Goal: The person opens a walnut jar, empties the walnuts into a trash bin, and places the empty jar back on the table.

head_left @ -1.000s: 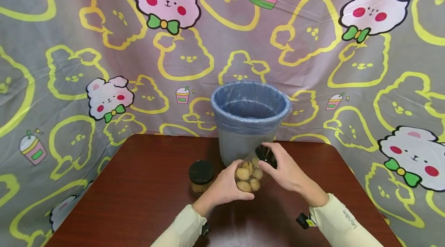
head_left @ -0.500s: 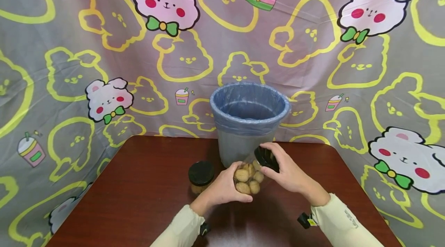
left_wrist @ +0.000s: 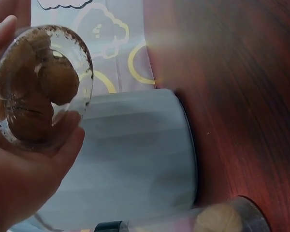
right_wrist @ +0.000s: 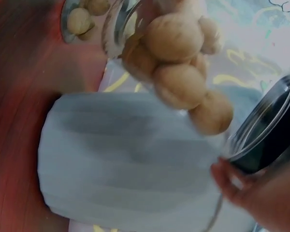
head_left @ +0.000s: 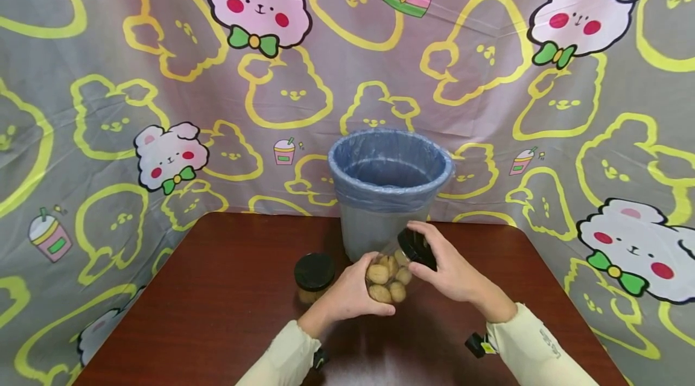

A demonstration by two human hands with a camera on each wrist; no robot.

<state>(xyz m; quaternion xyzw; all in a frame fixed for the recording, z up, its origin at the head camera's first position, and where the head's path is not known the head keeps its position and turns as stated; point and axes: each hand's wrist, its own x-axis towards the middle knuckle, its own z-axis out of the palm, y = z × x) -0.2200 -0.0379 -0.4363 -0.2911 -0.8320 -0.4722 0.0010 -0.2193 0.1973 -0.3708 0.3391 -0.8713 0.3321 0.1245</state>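
In the head view, a clear jar of walnuts [head_left: 387,280] is held tilted above the table, its black lid [head_left: 417,247] pointing up and to the right. My left hand [head_left: 352,294] grips the jar near its base, fingers behind and thumb under it. My right hand [head_left: 449,265] holds the lid, its fingers curled over the far side and thumb at the near edge. The right wrist view shows the walnuts [right_wrist: 179,84] through the clear wall, with the lid [right_wrist: 270,128] at the jar's mouth. To the left stands a second lidded jar [head_left: 315,271], partly hidden by the left forearm.
A grey bin [head_left: 361,229] lined with a blue bag [head_left: 391,187] stands at the back of the dark red-brown table [head_left: 217,295], just behind the hands. A patterned cloth [head_left: 293,0] hangs behind and around the table.
The held jar and its lid have turned slightly, and the right hand has shifted a little at the lid. In the last half second almost nothing has moved.
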